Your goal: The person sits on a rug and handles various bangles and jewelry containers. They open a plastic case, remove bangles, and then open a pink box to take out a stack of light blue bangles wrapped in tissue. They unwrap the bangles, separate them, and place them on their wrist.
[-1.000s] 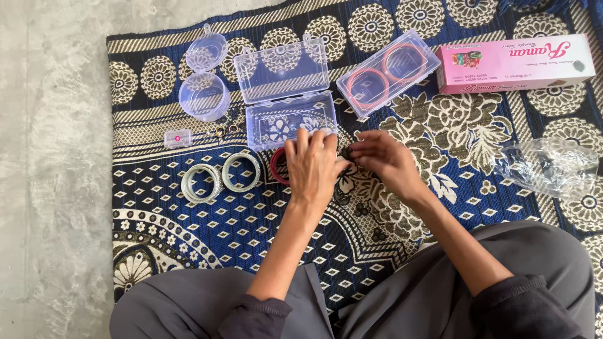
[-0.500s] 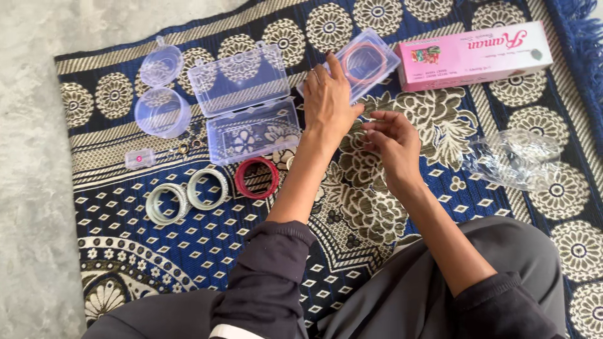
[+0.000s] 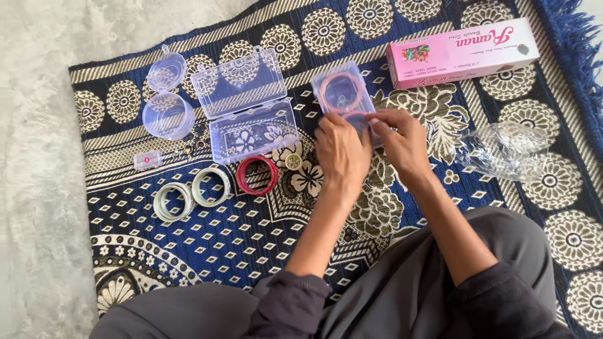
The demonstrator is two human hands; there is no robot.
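In the head view, the person sits cross-legged on a blue, cream and black patterned woven mat point(image 3: 207, 238) spread on a grey floor. Both hands meet at the near end of a clear rectangular plastic box holding pink bangles point(image 3: 342, 94), which lies at the middle of the mat, tilted, its far end towards a long pink cardboard carton point(image 3: 461, 53). The left hand point(image 3: 342, 154) covers the box's near left corner, fingers curled on it. The right hand point(image 3: 405, 141) has its grip pressed on the near right edge, thumb and fingertips pinching the plastic; whether the lid is being lifted or pushed down cannot be told.

To the left lie an open clear hinged rectangular case point(image 3: 248, 107), an open clear round plastic container point(image 3: 166, 100), a tiny clear box with a pink dot point(image 3: 146, 161), two stacks of silver bangles point(image 3: 191, 193) and a stack of red bangles point(image 3: 256, 175). A small round gold piece point(image 3: 293, 161) lies just beside the left hand. Crumpled clear plastic wrap point(image 3: 509, 154) lies at the right.

As a judgement: the thin box could flex or spring open under the pinch, spilling the pink bangles, and the left wrist could nudge the gold piece or red bangles.
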